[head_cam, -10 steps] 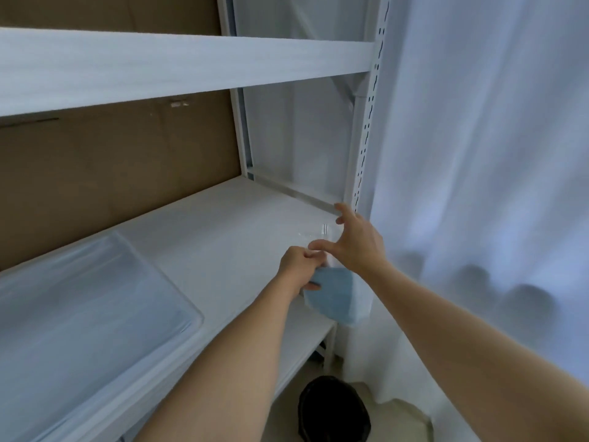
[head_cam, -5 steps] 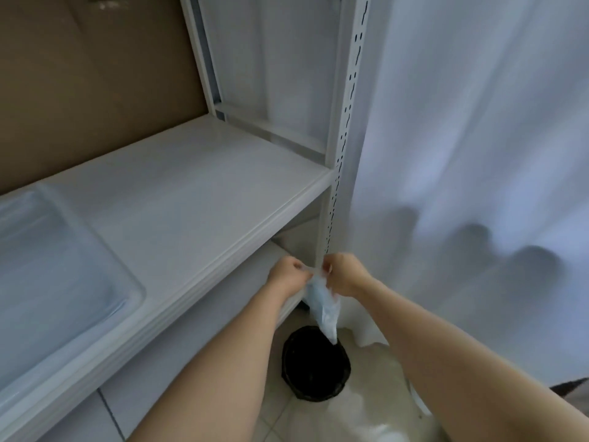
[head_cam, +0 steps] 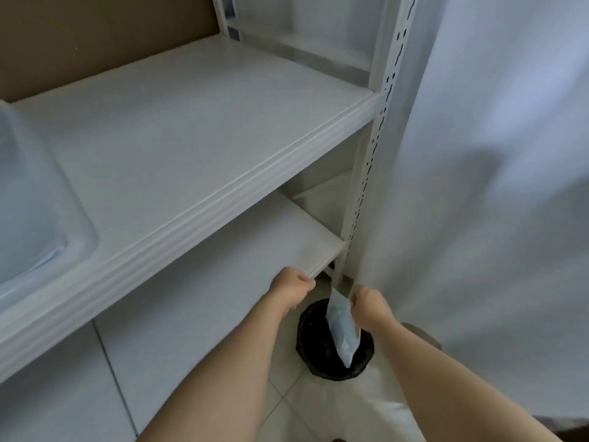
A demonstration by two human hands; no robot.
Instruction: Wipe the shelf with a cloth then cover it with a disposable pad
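Observation:
The white shelf point(head_cam: 191, 132) runs across the middle of the head view, its top bare on the right part. Below its front edge, my right hand point(head_cam: 369, 306) pinches the top of a light blue folded packet point(head_cam: 342, 333), which hangs straight down over a black bin point(head_cam: 307, 349) on the floor. My left hand point(head_cam: 291, 287) is a little to the left of the packet, apart from it, close to the corner of the lower shelf point(head_cam: 223, 282). Its fingers are curled and I see nothing in them.
A clear plastic tray point(head_cam: 35, 199) sits on the shelf at the left. A perforated white upright point(head_cam: 379, 132) stands at the shelf's right end, with a white curtain point(head_cam: 494, 186) hanging beside it. Brown backing board point(head_cam: 95, 36) closes the rear. Tiled floor lies below.
Both hands came down from the shelf's right end to below its front edge. The left hand has let go of the blue packet and moved left; the right hand holds it over the bin.

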